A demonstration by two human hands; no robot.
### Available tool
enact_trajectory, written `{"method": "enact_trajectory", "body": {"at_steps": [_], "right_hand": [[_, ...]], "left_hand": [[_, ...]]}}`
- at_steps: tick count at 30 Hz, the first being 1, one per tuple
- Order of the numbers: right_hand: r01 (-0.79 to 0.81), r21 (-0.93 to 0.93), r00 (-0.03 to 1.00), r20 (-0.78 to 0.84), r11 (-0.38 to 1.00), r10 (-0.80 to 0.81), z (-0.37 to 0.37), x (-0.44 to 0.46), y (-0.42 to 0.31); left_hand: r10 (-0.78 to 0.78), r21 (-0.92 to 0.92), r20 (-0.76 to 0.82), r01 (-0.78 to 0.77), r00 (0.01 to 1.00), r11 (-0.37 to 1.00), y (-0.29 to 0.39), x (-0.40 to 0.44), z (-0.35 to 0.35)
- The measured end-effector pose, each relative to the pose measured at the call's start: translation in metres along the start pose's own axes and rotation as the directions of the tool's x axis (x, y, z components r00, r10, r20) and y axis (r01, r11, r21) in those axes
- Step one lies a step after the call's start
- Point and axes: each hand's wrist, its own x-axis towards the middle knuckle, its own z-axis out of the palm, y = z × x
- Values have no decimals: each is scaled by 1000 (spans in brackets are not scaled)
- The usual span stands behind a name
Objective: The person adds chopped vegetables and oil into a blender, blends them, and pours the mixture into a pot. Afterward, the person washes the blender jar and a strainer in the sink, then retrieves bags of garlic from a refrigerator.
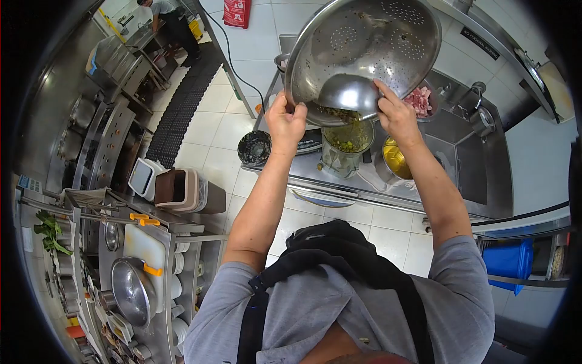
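My left hand (286,124) grips the near left rim of a large steel colander (330,54), which is tilted toward me. In my right hand (398,118) is a smaller rounded steel bowl (347,94), its edge against the colander's inside near the lower rim. Chopped green and brown bits (339,113) gather along that rim, and a few cling to the colander's wall. Directly below stands a clear blender jar (342,162) with green pieces inside. Beside it on the right is a steel pot (395,161) of yellow liquid.
Cut pink meat (418,101) sits in a bowl behind my right hand. A black round container (254,147) stands at the counter's left end. To the right are a sink (473,164) and a tap (476,91). Another person (171,27) works at the far left.
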Motion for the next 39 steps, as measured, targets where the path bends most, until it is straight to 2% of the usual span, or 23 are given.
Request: {"method": "enact_trajectory", "body": {"at_steps": [4, 9, 12, 13, 15, 17, 19, 20, 22, 23, 24, 25, 27, 28, 32, 34, 39], "right_hand": [[23, -5, 995, 101, 1000, -22, -20, -16, 3], [82, 27, 988, 131, 996, -85, -43, -18, 10], [5, -25, 999, -46, 1000, -6, -41, -2, 16], [2, -27, 999, -49, 1000, -3, -35, 4, 19], [-136, -189, 983, -147, 972, 108, -22, 13, 28], [-149, -224, 978, -178, 963, 110, -7, 13, 35], [-186, -114, 974, -151, 976, 168, 2, 12, 31], [-141, -78, 980, -154, 987, 128, 4, 8, 27], [-155, -20, 981, -121, 988, 151, 5, -4, 14], [-174, 31, 980, -91, 984, 176, 3, -11, 5], [-266, 90, 963, -27, 960, 269, -5, -18, -5], [-266, 86, 963, -28, 960, 270, -9, -24, -12], [-306, 166, 949, -31, 937, 315, -16, -37, -23], [-342, 191, 939, 37, 920, 341, -22, -46, -29], [-375, 171, 923, -28, 911, 385, -30, -35, -32], [-371, 166, 925, -19, 914, 379, -25, -28, -39], [-318, 184, 945, -12, 930, 326, -18, -43, -38]], "left_hand": [[7, -78, -41, -10, 999, 997, -15, 1, 5], [20, -43, -42, -22, 999, 999, -18, 2, 4], [10, -42, -13, -11, 1000, 999, -5, 3, 2], [-4, -41, 16, 5, 1000, 999, -2, 3, 1], [-9, -41, 26, 10, 1000, 999, -7, 3, -1], [-13, -41, 31, 14, 999, 999, -7, 5, -3], [-21, -94, 56, 26, 998, 995, -3, 4, -6], [-23, -92, 51, 27, 998, 995, -1, 4, -4], [-9, -168, -41, 2, 999, 986, 2, 3, 1], [-13, -167, -40, 6, 999, 986, -2, 2, 0], [-30, -139, -40, 24, 999, 990, -9, 2, 0], [-46, -112, -38, 41, 998, 993, -13, 2, 0], [-53, -149, -54, 45, 997, 988, -19, -1, 6], [-61, -185, -65, 48, 996, 982, -21, -2, 10], [-55, -114, -38, 50, 998, 992, -29, 1, 10], [-85, -187, -70, 71, 994, 980, -25, 3, 13], [-70, -220, -49, 58, 996, 974, -25, 9, 3]]}}
